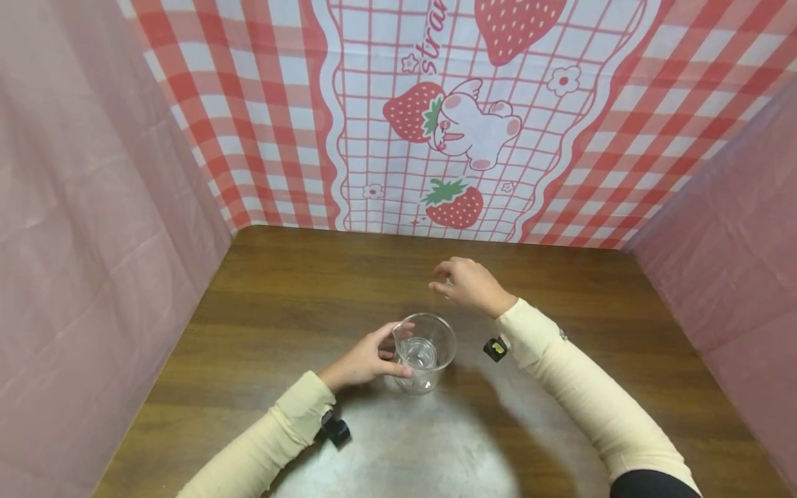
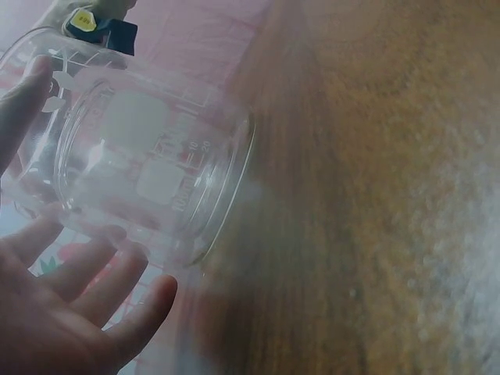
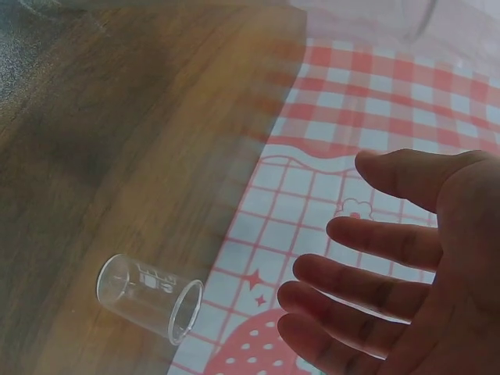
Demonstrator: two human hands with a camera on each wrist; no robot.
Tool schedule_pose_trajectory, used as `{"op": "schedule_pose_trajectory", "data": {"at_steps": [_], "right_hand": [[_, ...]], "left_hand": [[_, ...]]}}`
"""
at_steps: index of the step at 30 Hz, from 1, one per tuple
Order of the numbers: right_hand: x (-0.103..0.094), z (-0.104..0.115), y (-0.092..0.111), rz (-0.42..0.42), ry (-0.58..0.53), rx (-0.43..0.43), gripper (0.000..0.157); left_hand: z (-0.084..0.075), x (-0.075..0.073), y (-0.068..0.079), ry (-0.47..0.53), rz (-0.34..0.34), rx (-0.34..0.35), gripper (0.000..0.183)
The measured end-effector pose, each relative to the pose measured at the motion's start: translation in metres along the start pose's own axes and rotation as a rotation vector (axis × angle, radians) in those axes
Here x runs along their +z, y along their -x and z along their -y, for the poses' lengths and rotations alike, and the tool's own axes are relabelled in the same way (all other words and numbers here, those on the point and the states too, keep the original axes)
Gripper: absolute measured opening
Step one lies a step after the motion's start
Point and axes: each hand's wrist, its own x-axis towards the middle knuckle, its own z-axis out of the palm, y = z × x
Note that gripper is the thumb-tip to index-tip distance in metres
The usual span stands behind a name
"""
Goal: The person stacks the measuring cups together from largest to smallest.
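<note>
My left hand holds a large clear glass beaker, thumb on its near side and fingers round the far side. A smaller beaker sits nested inside it. White graduation marks show through the glass in the left wrist view. Beyond the nested pair is my right hand, fingers loosely bent and apart, with nothing in its grasp. The right wrist view has a small glass beaker upright on the table, apart from the fingertips; in the head view the hand mostly hides it.
A brown wooden table carries the glassware. Its back edge meets a red-and-white checked cloth with strawberry prints. Pink curtains hang at both sides. Each wrist wears a small black camera.
</note>
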Motion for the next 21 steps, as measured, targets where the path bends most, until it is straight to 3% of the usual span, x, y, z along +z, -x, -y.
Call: {"op": "schedule_pose_trajectory", "data": {"at_steps": [21], "right_hand": [[0.009,-0.013,-0.007,0.014,0.04,0.142,0.04]], "left_hand": [[0.001,0.0,0.0,0.015,-0.008,-0.003,0.079]]}}
